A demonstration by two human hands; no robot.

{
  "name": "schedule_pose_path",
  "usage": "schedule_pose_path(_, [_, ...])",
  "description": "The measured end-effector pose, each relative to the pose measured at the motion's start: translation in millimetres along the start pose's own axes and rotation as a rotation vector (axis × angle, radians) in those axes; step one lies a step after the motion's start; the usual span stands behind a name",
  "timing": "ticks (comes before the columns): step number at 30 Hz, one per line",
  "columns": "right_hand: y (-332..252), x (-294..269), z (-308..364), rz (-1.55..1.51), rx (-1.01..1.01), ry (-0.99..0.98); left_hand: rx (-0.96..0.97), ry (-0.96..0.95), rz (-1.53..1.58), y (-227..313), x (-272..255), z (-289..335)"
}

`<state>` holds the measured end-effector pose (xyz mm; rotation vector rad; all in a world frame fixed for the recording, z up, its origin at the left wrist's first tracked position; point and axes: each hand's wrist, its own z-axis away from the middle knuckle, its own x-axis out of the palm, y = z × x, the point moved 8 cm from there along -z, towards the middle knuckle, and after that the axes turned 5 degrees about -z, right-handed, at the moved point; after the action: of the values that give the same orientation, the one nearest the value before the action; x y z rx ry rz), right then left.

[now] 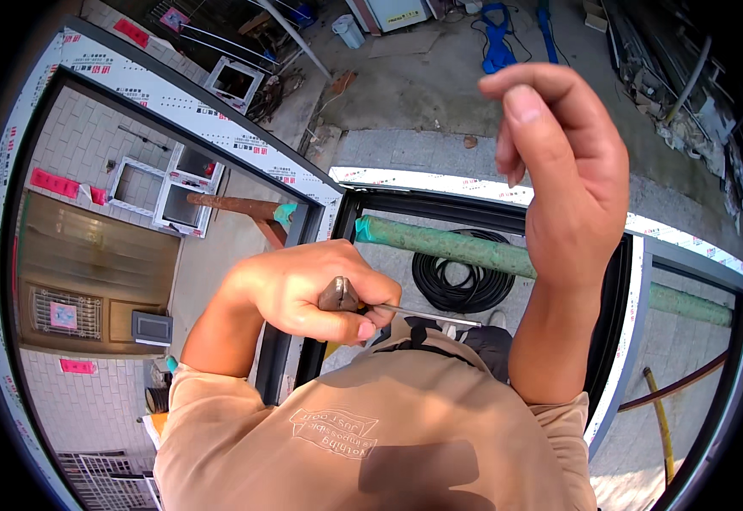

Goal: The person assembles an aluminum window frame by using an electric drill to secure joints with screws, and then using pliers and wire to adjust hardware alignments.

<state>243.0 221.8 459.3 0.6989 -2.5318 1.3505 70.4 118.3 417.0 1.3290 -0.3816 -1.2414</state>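
Note:
My left hand (308, 289) is closed in front of my chest. The blunt metal head of what look like pliers (340, 295) pokes up out of the fist. A thin metal shaft, like a screwdriver's (435, 317), sticks out to the right from the same hand; its handle is mostly hidden by my fingers. My right hand (572, 170) is raised over the far rail, fingers loosely bent and thumb close to the index finger, with nothing visible in it. Around me lies a large dark grey window frame (210, 119) with printed white protective film.
Green-wrapped pipes (448, 245) and a rusty pipe (235, 204) run under the frame. A coil of black hose (495, 285) lies on the ground inside the middle opening. Beyond are blue straps (498, 43), a pale bucket (348, 31) and smaller white frames (137, 183).

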Motion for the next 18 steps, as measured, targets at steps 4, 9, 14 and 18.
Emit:
schedule_pose_path(4, [-39,105,-98,0.061,-0.331,-0.350,-0.088,0.103,0.031,10,13,25])
schedule_pose_path(9, [-14,204,-129,0.320,-0.288,-0.717,-0.170,0.257,0.075,8,40,54])
schedule_pose_path(14, [8,237,-116,0.408,-0.219,-0.893,-0.311,0.472,0.067,-5,78,95])
schedule_pose_path(18, [20,241,-105,0.442,-0.186,-0.944,-0.429,0.649,0.180,-8,104,130])
